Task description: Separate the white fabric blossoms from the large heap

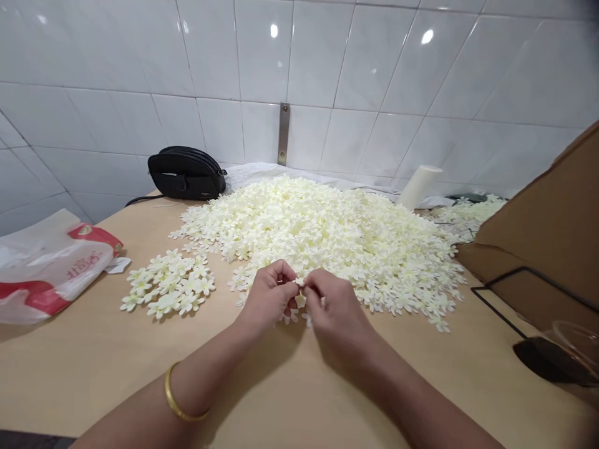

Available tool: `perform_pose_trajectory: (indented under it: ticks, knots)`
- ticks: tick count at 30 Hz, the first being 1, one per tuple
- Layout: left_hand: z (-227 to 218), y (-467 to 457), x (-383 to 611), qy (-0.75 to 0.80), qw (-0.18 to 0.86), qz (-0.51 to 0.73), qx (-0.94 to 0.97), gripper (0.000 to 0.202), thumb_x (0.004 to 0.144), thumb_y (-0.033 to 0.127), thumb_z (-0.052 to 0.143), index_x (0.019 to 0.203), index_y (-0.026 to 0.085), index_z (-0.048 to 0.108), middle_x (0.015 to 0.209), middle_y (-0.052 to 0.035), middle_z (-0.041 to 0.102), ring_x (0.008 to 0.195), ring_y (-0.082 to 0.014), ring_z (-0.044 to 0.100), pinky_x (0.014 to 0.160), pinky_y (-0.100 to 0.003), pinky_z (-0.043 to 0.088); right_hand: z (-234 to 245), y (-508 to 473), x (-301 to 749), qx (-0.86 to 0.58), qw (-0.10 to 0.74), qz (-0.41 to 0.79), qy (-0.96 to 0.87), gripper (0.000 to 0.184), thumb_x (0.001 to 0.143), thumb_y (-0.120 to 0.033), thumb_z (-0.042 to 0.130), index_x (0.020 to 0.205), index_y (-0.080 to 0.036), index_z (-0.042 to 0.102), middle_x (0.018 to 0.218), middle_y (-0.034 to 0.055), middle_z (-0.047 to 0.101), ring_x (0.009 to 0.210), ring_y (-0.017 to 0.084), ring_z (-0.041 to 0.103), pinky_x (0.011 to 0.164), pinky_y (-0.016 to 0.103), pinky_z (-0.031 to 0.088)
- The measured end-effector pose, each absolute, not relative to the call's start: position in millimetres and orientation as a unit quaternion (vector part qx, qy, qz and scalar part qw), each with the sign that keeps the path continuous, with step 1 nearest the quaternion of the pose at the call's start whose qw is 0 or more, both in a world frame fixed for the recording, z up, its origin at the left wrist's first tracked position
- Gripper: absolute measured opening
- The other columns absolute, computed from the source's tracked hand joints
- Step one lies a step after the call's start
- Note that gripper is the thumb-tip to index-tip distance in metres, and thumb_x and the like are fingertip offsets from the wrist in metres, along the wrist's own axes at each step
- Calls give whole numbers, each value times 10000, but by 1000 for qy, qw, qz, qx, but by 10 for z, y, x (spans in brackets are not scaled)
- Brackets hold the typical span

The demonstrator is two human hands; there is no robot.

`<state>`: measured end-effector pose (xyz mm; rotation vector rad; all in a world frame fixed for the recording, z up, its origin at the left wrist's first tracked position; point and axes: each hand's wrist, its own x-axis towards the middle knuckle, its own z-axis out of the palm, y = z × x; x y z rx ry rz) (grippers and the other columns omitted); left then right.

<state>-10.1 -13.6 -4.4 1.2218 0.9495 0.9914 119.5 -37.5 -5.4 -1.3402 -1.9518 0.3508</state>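
Both hands meet at the front edge of a large heap of pale yellow-white artificial flowers (309,218). My left hand (271,293) pinches a small artificial flower (299,282) between thumb and fingers. From the other side, my right hand (334,305) has its thumb and forefinger closed on the same flower. The fingers partly hide it. A few more petals show just beneath the hands. To the left of my left hand lies a smaller pile of the same flowers (171,284), apart from the heap.
A black zip bag (187,173) stands at the back left. At the far left lies a red and white plastic bag (56,268). A white cone (418,187) leans behind the heap. A cardboard box (538,231) and a black wire frame (496,305) occupy the right side.
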Motion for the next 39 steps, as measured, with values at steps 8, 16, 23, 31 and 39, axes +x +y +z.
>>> perform_pose_trajectory:
  ticks: [8,16,23,31,39]
  knots:
    - [-48,-114,-97,410,651,437,466,256,590,60,506,826,159,495,433,87,443,356,-62,429,361,-168,349,-112,-369,1104,-477,340,-96,-805,198,750,-87,369,628,-148,511,621,44,502,585,141,428,538,260,322]
    - [-67,-90,-120,381,684,402,475,136,628,207,599,598,139,486,428,40,476,363,-53,405,374,-174,335,-51,-326,1193,-545,435,289,-656,263,821,-327,392,607,-181,433,516,-41,424,485,88,383,463,211,289]
    - [-38,-115,-136,366,671,416,493,231,658,289,601,571,158,433,429,59,419,356,-52,375,327,-169,292,-41,-338,1180,-536,483,149,-676,143,807,-265,433,742,-182,528,644,-2,491,589,113,442,550,234,359]
    - [-31,-117,-153,308,710,397,493,252,704,350,558,591,147,458,468,44,454,349,-49,404,322,-168,298,1,-326,1242,-483,475,272,-683,180,794,-233,451,751,-177,617,697,26,579,652,139,527,626,262,413]
    - [-57,-90,-181,322,676,394,533,277,727,387,527,596,154,455,432,47,437,334,-48,369,323,-165,269,62,-353,1255,-488,525,199,-668,131,787,-225,474,783,-182,597,727,31,561,683,139,506,638,261,404]
